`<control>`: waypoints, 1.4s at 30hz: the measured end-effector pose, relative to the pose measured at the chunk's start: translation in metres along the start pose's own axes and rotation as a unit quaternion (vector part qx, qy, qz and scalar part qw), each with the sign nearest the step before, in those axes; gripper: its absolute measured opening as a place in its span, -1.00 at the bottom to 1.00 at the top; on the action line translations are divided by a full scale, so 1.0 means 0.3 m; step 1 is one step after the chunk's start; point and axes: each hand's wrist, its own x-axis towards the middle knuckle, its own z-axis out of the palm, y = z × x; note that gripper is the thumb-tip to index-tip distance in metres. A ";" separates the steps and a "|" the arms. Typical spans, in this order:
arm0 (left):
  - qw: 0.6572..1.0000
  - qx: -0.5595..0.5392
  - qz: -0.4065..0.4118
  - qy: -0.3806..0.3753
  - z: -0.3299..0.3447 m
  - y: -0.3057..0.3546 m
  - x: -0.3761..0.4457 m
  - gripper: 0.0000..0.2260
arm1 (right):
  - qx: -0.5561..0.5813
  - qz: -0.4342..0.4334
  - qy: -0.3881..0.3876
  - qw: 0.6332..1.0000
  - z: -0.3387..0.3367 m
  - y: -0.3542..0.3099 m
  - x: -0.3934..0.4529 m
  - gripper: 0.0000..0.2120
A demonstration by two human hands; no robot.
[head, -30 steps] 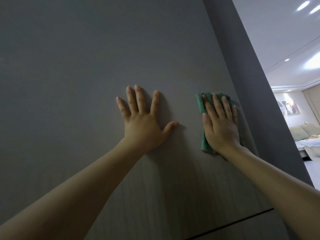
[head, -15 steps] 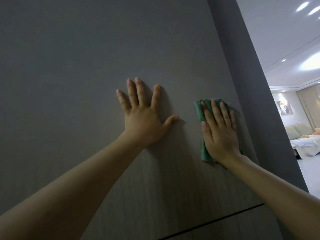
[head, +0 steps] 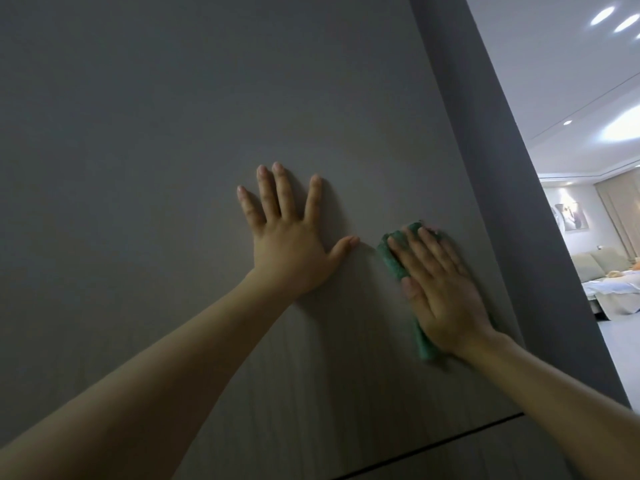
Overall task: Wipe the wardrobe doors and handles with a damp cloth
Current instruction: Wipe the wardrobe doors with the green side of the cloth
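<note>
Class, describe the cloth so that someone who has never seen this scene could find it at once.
Start with the broad grey wardrobe door that fills most of the view. Near its right edge, the right hand presses flat on the cloth. It is the only green thing there, peeking out beside the fingers; the left hand lies bare on the door.

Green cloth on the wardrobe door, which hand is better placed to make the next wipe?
Right. The right hand presses flat on the green cloth; the left hand lies bare on the wardrobe door.

A home: grey wardrobe door [head: 207, 133], beyond it a lounge with pale sofa [head: 599, 268] and recessed ceiling lights [head: 602, 15].
</note>
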 end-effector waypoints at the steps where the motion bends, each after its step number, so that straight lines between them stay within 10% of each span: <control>1: 1.000 -0.001 0.000 0.003 0.002 -0.001 0.000 -0.16 | 0.004 0.033 0.007 0.999 -0.004 0.034 0.017 -0.50; 6: 1.000 -0.003 0.002 0.010 0.000 -0.004 -0.001 -0.15 | 0.041 0.206 0.026 0.977 0.006 0.022 0.015 -0.47; 13: 0.993 -0.104 0.018 -0.050 -0.091 -0.061 -0.008 -0.32 | 0.016 0.051 -0.009 0.999 0.009 -0.035 -0.142 -0.52; 19: 0.999 -0.040 0.000 -0.013 -0.128 -0.212 -0.147 -0.43 | 0.037 0.246 0.030 0.968 0.013 -0.023 -0.120 -0.52; 25: 0.998 -0.011 0.013 -0.059 -0.106 -0.284 -0.204 -0.29 | 0.009 0.090 -0.003 0.996 0.010 -0.070 -0.215 -0.52; 31: 0.999 -0.009 0.014 -0.034 -0.063 -0.286 -0.204 -0.31 | 0.031 0.227 0.041 0.973 0.024 -0.125 -0.188 -0.52; 37: 0.999 0.001 0.018 -0.035 -0.057 -0.289 -0.201 -0.32 | 0.017 0.039 -0.005 0.999 0.018 -0.186 -0.184 -0.51; 42: 0.999 -0.019 0.015 -0.020 -0.054 -0.290 -0.202 -0.28 | 0.025 0.237 0.047 0.970 0.042 -0.280 -0.094 -0.50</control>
